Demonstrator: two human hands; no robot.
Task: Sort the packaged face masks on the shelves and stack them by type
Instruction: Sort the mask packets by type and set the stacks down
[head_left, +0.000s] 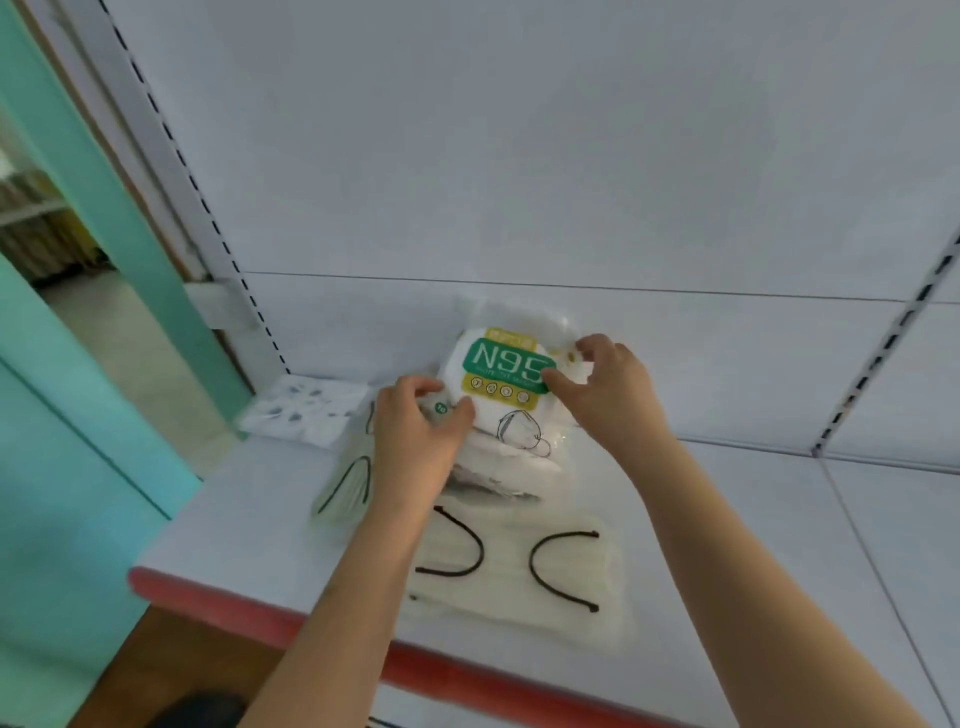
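A clear pack of white masks with a green N95 label (511, 382) sits on top of a pile of packs at the back of the white shelf (753, 545). My left hand (423, 431) grips its lower left corner and my right hand (608, 384) pinches its right edge. In front lies a clear pack of pale masks with black ear loops (519, 571). A similar black-looped pack (345, 486) lies to the left, partly under my left arm. A white pack with grey prints (306, 410) lies at the back left.
The shelf has a red front edge (218, 597) and a white back panel (519, 156) with slotted uprights at left and right. A teal wall (78, 415) stands to the left. The right half of the shelf holds nothing.
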